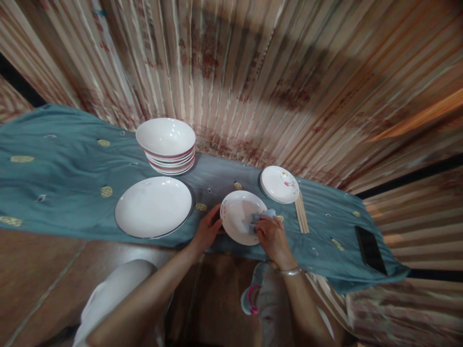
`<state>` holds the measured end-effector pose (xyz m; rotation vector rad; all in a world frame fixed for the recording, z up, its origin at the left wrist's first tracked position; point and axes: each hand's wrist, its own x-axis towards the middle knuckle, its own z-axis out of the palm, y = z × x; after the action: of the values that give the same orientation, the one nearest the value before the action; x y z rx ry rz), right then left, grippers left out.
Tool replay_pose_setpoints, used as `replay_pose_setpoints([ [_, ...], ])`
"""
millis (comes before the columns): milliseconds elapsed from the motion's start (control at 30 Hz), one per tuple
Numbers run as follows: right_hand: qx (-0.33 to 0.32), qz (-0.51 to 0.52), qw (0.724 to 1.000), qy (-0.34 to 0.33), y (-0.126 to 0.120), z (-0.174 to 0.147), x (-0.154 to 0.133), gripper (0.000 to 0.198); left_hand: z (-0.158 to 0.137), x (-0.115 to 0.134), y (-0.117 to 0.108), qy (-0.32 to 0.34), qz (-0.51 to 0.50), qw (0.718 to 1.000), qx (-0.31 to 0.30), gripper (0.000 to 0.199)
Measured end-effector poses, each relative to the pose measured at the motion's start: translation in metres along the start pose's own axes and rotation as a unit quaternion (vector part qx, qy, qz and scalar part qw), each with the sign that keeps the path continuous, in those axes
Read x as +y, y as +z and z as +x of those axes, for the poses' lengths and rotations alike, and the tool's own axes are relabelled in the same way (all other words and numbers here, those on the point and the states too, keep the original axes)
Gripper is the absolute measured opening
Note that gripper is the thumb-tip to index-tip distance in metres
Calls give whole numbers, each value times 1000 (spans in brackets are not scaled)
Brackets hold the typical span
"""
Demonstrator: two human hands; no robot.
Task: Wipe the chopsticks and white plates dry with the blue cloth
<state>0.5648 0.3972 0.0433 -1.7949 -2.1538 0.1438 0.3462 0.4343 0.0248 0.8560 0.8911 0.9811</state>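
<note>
Holding a round white glossy plate (238,212) with small printed flowers by its rim, at the front edge of a bench (325,224) draped in teal fabric (72,166) with yellow pineapple-like motifs. Pinching the plate at its left rim with the left grip (208,229): closed about the edge, thumb near the printed flowers, fingers passing beneath. Clutching a crumpled pale-blue cloth (263,217) in the right grip (273,237): fingers curled down over the cloth, pressing it to the right side of the plate's upper face, partly across the rim. Hard to judge from overhead whether resting on the bench or raised slightly off it. Worn at the right wrist: a silver-coloured bangle (290,272).

Noted left of the left grip: a large round white plate with a dark rim line (154,207); behind it, a stack of white bowls with red bands (166,137). Noted behind and right of the cloth: stacked small white flower-printed plates (279,184), just beside pale wooden chopsticks (302,213). Farther right: a flat black phone (371,249).
</note>
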Motion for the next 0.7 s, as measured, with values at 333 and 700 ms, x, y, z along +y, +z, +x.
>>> replay_pose_setpoints([
  [333,63,36,997,0,17,9,19,33,1,-1,0,2,-5,1000,4,56],
  [700,53,-32,998,-12,22,22,15,40,0,-1,1,-3,-12,1000,11,59],
])
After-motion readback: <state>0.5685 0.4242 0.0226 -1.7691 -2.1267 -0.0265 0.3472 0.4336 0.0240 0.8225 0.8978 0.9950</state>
